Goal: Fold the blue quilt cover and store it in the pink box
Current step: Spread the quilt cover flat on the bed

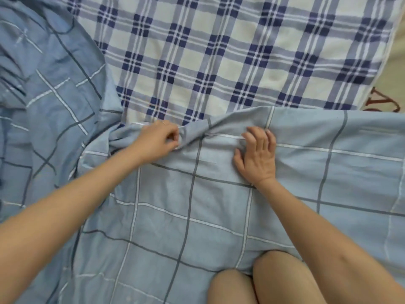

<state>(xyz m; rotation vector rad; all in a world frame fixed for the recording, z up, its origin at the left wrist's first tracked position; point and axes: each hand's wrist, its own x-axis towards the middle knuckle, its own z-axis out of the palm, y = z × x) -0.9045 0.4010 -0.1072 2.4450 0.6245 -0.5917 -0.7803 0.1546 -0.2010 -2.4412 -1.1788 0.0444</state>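
The blue quilt cover (197, 211), light blue with white and dark grid lines, lies spread over the bed in front of me and bunches up at the left. My left hand (157, 139) pinches a gathered fold of its far edge. My right hand (256, 154) lies on the cover just right of that fold, its fingers bent at the edge and pressing the cloth down. The pink box is not in view.
A white and navy plaid bed sheet (219, 51) covers the bed beyond the quilt cover. My bare knees (263, 279) show at the bottom, kneeling on the cover. A beige surface with a dark pattern (385, 93) lies at the right edge.
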